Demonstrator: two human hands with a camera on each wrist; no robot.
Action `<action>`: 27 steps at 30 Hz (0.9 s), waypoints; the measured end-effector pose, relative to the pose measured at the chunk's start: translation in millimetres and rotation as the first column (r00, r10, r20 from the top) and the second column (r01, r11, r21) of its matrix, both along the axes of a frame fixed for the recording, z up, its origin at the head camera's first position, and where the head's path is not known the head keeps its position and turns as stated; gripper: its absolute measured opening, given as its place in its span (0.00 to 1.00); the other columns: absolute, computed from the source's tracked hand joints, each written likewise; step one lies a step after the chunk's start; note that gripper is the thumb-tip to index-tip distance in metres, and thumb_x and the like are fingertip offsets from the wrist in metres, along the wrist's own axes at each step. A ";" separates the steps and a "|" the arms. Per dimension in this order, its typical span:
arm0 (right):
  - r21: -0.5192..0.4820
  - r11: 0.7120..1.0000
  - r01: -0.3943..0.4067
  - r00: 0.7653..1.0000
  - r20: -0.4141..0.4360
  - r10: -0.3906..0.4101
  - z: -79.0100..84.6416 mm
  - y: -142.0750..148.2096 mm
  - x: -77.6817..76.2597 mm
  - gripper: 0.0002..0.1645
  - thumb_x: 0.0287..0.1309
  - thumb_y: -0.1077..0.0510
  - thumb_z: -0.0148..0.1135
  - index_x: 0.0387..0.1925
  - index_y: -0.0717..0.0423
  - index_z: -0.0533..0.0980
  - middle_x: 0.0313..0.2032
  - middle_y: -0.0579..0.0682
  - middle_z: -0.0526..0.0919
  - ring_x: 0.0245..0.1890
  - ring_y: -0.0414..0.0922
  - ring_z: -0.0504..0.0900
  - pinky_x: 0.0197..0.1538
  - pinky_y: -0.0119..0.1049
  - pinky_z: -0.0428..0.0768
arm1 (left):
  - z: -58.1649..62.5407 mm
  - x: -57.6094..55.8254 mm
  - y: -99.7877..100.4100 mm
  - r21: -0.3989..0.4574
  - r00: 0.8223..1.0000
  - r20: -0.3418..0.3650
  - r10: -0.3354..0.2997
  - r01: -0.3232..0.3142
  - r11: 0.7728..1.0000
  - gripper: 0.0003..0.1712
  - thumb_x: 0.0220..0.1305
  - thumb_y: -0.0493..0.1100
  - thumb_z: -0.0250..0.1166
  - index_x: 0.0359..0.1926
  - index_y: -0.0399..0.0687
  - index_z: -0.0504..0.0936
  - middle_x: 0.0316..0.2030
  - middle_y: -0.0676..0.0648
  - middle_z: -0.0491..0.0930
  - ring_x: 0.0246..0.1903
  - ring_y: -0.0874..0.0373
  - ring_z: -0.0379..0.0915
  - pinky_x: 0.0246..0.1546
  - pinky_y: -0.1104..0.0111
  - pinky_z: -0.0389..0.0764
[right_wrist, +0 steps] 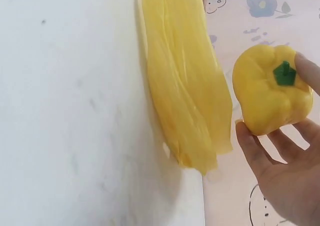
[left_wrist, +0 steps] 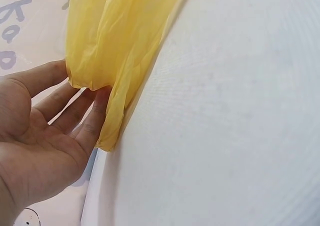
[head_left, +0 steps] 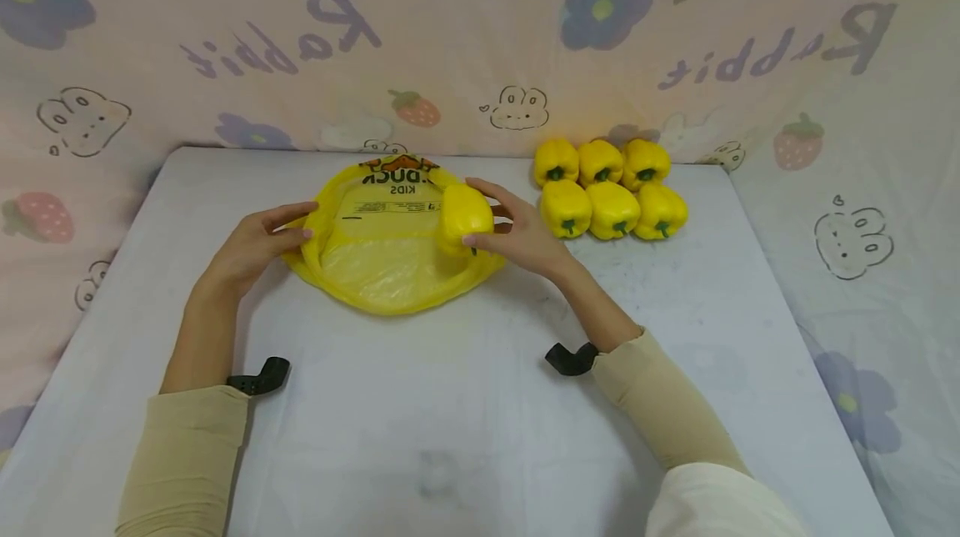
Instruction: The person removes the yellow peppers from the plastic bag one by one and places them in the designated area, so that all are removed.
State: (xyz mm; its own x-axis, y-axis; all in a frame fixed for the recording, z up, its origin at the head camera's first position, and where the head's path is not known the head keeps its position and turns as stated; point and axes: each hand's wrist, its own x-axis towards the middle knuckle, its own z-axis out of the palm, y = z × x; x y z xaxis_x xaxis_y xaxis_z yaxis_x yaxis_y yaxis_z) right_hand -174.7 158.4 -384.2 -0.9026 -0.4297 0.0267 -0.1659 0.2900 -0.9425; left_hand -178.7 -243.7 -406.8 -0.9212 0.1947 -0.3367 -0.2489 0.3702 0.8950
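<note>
A yellow plastic bag (head_left: 375, 270) lies on the table with its mouth spread wide, dark print showing inside. My left hand (head_left: 258, 241) holds the left side of its rim between thumb and fingers; in the left wrist view the fingertips (left_wrist: 62, 68) meet the bag's folded edge (left_wrist: 110, 61). A yellow bell pepper (head_left: 465, 216) with a green stem is gripped by my right hand (head_left: 525, 228), over the right part of the bag's mouth. The right wrist view shows this pepper (right_wrist: 270, 91) held between thumb and fingers, apart from the bag's side (right_wrist: 185, 86).
Several more yellow bell peppers (head_left: 603, 208) stand in two rows at the back right, just beyond my right hand. A white table (head_left: 420, 404) carries everything. Behind it hangs a printed cloth (head_left: 465, 37) with rabbits and flowers.
</note>
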 end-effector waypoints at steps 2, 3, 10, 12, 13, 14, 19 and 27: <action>-0.011 1.000 0.002 1.000 0.000 -0.002 -0.1 6.6 2.3 0.46 0.56 0.51 0.74 0.73 0.34 0.63 0.71 0.34 0.63 0.61 0.45 0.72 0.58 0.40 0.78 | -0.1 0.2 -0.3 0.001 1.000 0.000 0.000 0.000 1.000 0.36 0.69 0.50 0.65 0.73 0.47 0.65 0.76 0.45 0.54 0.75 0.49 0.43 0.73 0.50 0.50; -0.008 1.000 0.004 1.000 0.001 -0.004 0.1 10.0 3.5 0.46 0.56 0.52 0.74 0.73 0.35 0.62 0.71 0.34 0.63 0.61 0.45 0.72 0.59 0.41 0.78 | -0.1 0.3 -0.3 -0.001 1.000 0.000 -0.001 0.001 1.000 0.36 0.69 0.50 0.65 0.73 0.47 0.65 0.76 0.45 0.54 0.75 0.49 0.43 0.73 0.50 0.49; 0.047 0.999 0.022 1.000 -0.007 -0.021 0.2 29.8 11.0 0.49 0.54 0.48 0.75 0.74 0.39 0.62 0.71 0.35 0.63 0.63 0.47 0.71 0.60 0.42 0.77 | 0.3 0.3 0.3 0.002 1.000 0.000 0.002 -0.002 1.000 0.36 0.69 0.49 0.65 0.73 0.47 0.65 0.76 0.45 0.54 0.75 0.49 0.43 0.73 0.50 0.50; 0.052 0.998 0.023 1.000 -0.005 -0.023 0.3 34.9 13.7 0.48 0.54 0.48 0.75 0.74 0.38 0.62 0.70 0.36 0.64 0.63 0.47 0.72 0.60 0.43 0.77 | -0.3 0.0 0.2 0.008 1.000 0.003 0.005 -0.005 1.000 0.36 0.69 0.48 0.65 0.73 0.47 0.65 0.76 0.45 0.54 0.75 0.49 0.44 0.73 0.51 0.50; 0.058 0.998 0.025 1.000 -0.007 -0.025 0.2 37.4 15.0 0.48 0.54 0.49 0.75 0.73 0.37 0.62 0.70 0.36 0.64 0.62 0.48 0.72 0.60 0.43 0.77 | -0.8 -0.1 0.0 0.009 1.000 0.004 0.005 -0.005 1.000 0.36 0.69 0.48 0.65 0.73 0.47 0.65 0.76 0.45 0.54 0.75 0.49 0.44 0.73 0.51 0.51; 0.061 0.998 0.027 1.000 -0.004 -0.026 0.1 39.9 16.3 0.48 0.54 0.49 0.75 0.73 0.36 0.63 0.70 0.36 0.64 0.63 0.48 0.72 0.60 0.44 0.77 | -1.2 -0.1 0.1 0.008 1.000 0.005 0.005 -0.005 1.000 0.36 0.69 0.48 0.65 0.73 0.47 0.65 0.76 0.45 0.54 0.75 0.49 0.44 0.73 0.51 0.51; 0.055 0.998 0.034 0.999 0.016 -0.035 -1.4 52.4 22.4 0.47 0.56 0.53 0.74 0.74 0.39 0.62 0.71 0.39 0.63 0.64 0.51 0.70 0.61 0.46 0.76 | -4.5 -0.6 -0.9 0.009 1.000 -0.002 -0.004 0.004 1.000 0.36 0.69 0.48 0.65 0.74 0.46 0.64 0.76 0.44 0.54 0.74 0.49 0.45 0.73 0.51 0.52; 0.031 0.996 0.088 0.995 0.036 -0.089 -1.5 73.9 33.3 0.47 0.57 0.57 0.73 0.74 0.40 0.61 0.72 0.43 0.63 0.64 0.51 0.69 0.62 0.44 0.75 | -3.9 -1.6 -0.6 0.016 1.000 -0.011 -0.005 0.005 1.000 0.35 0.69 0.48 0.64 0.73 0.47 0.65 0.75 0.45 0.55 0.74 0.50 0.46 0.72 0.52 0.54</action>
